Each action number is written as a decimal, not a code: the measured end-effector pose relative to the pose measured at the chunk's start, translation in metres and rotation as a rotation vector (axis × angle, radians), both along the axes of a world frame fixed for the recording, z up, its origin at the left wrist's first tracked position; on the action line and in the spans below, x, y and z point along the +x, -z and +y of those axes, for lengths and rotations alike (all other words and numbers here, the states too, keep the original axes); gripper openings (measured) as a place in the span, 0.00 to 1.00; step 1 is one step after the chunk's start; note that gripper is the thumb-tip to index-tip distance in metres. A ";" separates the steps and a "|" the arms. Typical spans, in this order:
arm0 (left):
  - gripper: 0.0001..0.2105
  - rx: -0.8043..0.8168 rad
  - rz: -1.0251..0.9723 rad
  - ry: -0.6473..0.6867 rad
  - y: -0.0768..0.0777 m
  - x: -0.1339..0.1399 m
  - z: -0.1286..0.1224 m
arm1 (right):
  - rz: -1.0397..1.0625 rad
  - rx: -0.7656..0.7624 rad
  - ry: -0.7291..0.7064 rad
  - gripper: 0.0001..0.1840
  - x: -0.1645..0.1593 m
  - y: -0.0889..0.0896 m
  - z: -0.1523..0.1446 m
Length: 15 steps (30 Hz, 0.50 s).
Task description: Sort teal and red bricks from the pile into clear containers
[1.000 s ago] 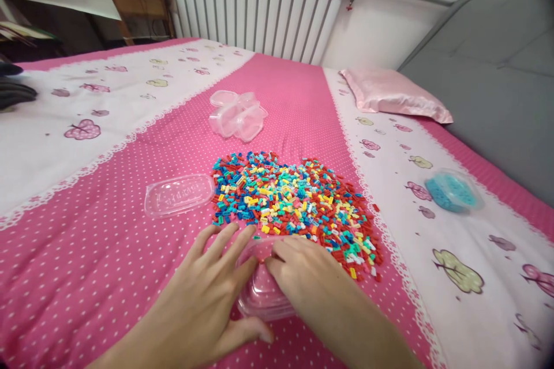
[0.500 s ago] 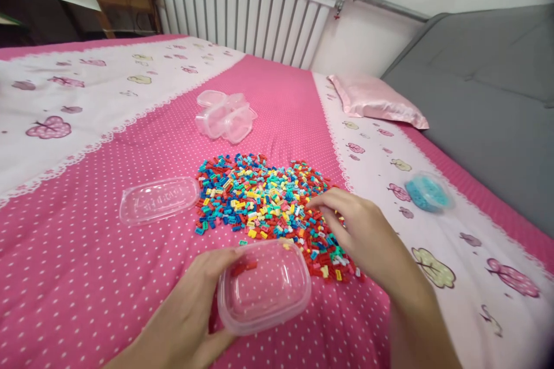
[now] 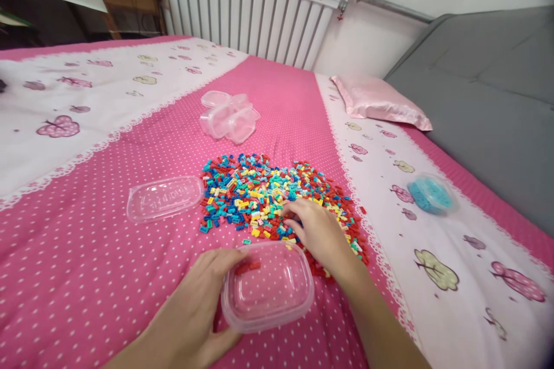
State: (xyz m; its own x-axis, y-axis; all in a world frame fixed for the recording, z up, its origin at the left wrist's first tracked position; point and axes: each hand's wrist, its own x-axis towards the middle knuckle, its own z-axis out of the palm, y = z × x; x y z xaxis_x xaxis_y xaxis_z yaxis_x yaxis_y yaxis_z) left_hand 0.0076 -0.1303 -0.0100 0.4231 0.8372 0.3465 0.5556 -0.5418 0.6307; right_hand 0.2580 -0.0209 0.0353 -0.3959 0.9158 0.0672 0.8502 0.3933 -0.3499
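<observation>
My left hand (image 3: 201, 294) grips a clear plastic container (image 3: 268, 323) by its left side, thumb below and fingers over the rim. A few red toy bricks (image 3: 248, 267) show near the container's upper left corner. Beyond it spreads a heap of small multicoloured toy bricks (image 3: 242, 190), in red, blue, yellow, green and white. Over the front right of this heap is my right hand (image 3: 318, 233), its fingers bent down among the bricks with thumb and forefinger close together. Whatever lies between those fingertips is too small to make out.
A clear lid (image 3: 164, 199) lies left of the heap. Several clear containers (image 3: 229, 118) are grouped farther back. To the right sits a closed container of blue pieces (image 3: 430, 193). The pink bedspread (image 3: 108, 265) lies under everything; a pink pillow (image 3: 381, 101) is at the back right.
My right hand has moved left across the heap, from its right side toward the middle, uncovering bricks at the right edge. My left hand still holds the container in nearly the same place.
</observation>
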 end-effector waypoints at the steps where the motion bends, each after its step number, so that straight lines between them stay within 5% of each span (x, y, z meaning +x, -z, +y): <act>1: 0.37 -0.003 0.004 0.002 0.001 0.000 0.000 | 0.008 -0.001 0.000 0.08 0.000 0.000 0.000; 8: 0.37 -0.020 -0.007 0.004 0.004 -0.002 -0.001 | 0.158 0.002 -0.020 0.10 0.004 -0.006 -0.001; 15: 0.36 -0.021 0.007 -0.003 0.000 -0.001 -0.001 | 0.467 -0.061 -0.163 0.14 -0.006 -0.048 -0.036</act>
